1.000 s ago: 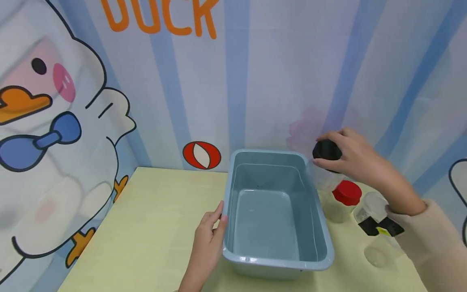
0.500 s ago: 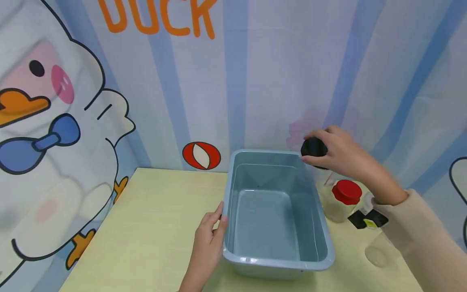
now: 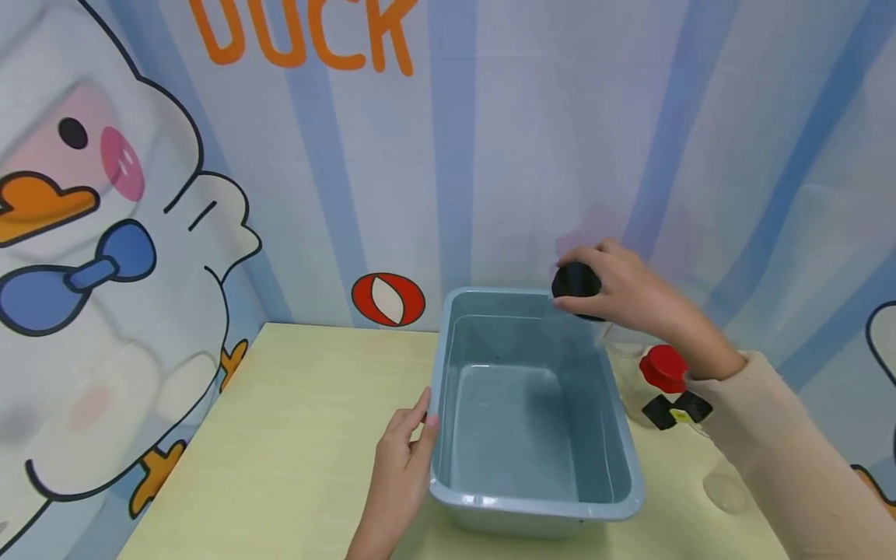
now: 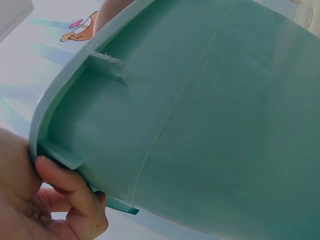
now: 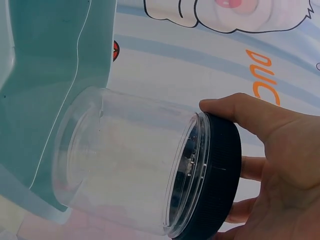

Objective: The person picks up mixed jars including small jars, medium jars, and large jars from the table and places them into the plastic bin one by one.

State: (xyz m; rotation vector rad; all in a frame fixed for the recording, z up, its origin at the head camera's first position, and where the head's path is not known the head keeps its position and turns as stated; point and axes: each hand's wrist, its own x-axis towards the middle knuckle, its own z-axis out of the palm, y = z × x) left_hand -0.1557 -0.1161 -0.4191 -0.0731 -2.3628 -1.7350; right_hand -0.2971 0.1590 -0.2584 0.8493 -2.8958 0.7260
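Note:
A clear plastic jar (image 5: pixel 130 155) with a black screw lid (image 3: pixel 577 281) hangs from my right hand (image 3: pixel 633 292), whose fingers and thumb grip the lid's sides. Its see-through body is over the far right corner of a grey-blue plastic basin (image 3: pixel 535 502). In the right wrist view nothing shows inside the jar. My left hand (image 3: pixel 395 467) holds the basin's left rim, and the left wrist view has its fingers (image 4: pixel 75 192) curled beneath that rim. The basin's inside holds nothing that I can see.
Right of the basin stands a clear jar with a red lid (image 3: pixel 663 368), partly behind my right forearm. Another clear container (image 3: pixel 726 490) is nearer the front, mostly hidden by the sleeve. A pale yellow table (image 3: pixel 315 435) meets a duck-printed curtain (image 3: pixel 518 155) at the back.
My right hand has carried the black-lidded jar leftward, from beyond the basin's right rim to over its far right corner. The left hand and basin stay about where they were.

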